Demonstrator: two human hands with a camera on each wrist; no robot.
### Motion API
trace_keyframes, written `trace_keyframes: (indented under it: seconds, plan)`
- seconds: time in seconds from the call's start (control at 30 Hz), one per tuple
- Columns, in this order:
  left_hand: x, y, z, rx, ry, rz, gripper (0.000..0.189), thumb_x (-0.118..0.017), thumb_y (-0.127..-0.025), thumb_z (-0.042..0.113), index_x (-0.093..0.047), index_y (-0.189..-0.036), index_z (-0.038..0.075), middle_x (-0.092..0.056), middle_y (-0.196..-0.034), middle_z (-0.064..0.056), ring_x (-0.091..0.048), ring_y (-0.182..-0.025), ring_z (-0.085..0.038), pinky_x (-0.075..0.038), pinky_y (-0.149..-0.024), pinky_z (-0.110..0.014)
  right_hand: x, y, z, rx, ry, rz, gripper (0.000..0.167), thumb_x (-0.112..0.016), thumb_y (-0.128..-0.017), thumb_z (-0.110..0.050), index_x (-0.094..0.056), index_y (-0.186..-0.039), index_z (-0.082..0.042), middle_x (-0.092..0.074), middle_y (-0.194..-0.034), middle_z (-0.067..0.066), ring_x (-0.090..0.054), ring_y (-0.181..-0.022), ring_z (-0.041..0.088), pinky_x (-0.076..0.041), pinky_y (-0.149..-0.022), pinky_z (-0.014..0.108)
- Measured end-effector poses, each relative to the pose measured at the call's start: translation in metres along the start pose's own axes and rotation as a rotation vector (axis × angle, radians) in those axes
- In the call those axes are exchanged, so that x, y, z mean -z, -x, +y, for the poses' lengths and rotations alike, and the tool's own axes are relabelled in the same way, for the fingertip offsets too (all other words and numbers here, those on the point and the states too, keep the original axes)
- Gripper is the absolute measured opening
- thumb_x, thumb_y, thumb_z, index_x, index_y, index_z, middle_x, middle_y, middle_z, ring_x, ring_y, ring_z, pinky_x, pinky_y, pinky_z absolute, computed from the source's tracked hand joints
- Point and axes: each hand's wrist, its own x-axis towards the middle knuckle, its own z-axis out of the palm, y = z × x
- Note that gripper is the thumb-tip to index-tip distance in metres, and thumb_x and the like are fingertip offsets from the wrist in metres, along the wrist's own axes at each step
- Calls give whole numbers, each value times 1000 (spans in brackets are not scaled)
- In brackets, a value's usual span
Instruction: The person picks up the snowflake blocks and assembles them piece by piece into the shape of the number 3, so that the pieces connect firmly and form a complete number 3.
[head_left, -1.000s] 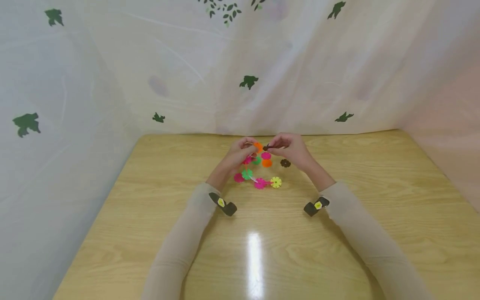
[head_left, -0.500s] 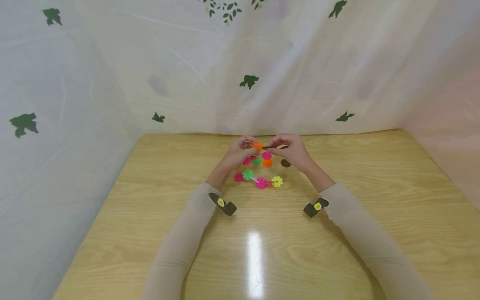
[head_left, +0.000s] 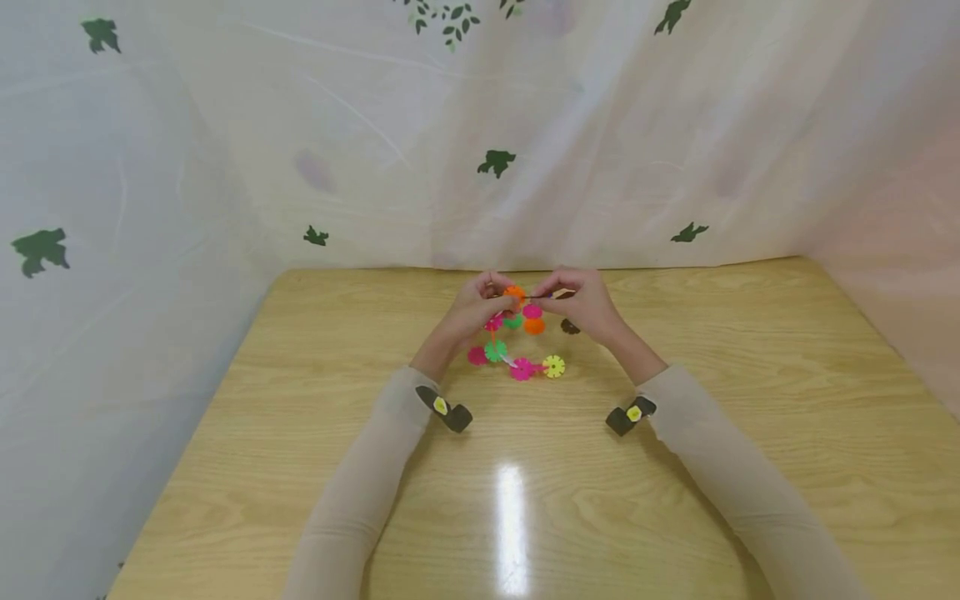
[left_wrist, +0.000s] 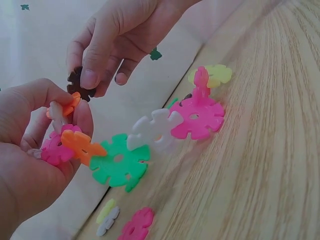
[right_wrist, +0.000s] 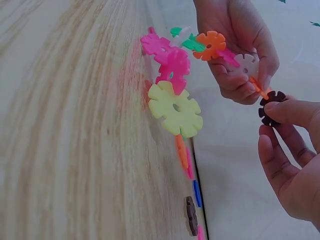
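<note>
The pale yellow-brown, wood-grained counter (head_left: 675, 500) looks smooth and glossy, with a bright white reflection at the lower middle of the head view. Across the top hangs a cream cloth backdrop (head_left: 360, 192) with dark green motifs, matt and softly creased. The beige fabric sleeve (head_left: 352, 500) at lower left looks matt. All smooth, thin plastic are the orange flower-shaped disc (head_left: 514, 292), dark brown notched disc (left_wrist: 75, 80), bright green notched disc (left_wrist: 107, 167), milky white notched disc (left_wrist: 147, 132) and pale yellow flower-shaped disc (right_wrist: 162, 112), low in sheen.
</note>
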Motion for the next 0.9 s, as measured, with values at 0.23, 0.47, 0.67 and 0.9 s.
trace_keyframes:
  seconds: [0.23,0.47,0.67,0.9]
  plan:
    - [-1,-1,1,-3,4,-9,15,-62,-95,-4,-58,-105,6,-66,-91,-4,-66,-82,-16,-60,-75,-21,2,0,-1,-6,-10,-10,6,-77,-88,0,-75,-91,5,-72,-95,20,-66,-82,13,-62,-73,24]
    - [-2,2,0,21,4,-3,15,-62,-94,-5,-57,-102,7,-65,-91,-4,-65,-79,-15,-60,-74,-19,1,3,4,-25,-21,-25,6,-76,-88,0,-75,-92,5,-72,-95,17,-67,-83,12,-63,-75,24]
    - [-4,4,-2,25,2,14,15,-63,-94,-4,-56,-101,8,-63,-94,-6,-65,-80,-14,-60,-75,-19,-1,6,5,-52,-14,-22,7,-76,-89,0,-75,-92,5,-70,-95,17,-70,-83,32,-63,-69,32]
    - [-4,4,3,9,-10,22,15,-63,-94,-4,-56,-101,8,-61,-95,-7,-65,-77,-13,-59,-72,-19,-1,3,2,-26,-25,-22,7,-76,-89,0,-74,-91,7,-69,-89,6,-69,-83,21,-63,-71,25]
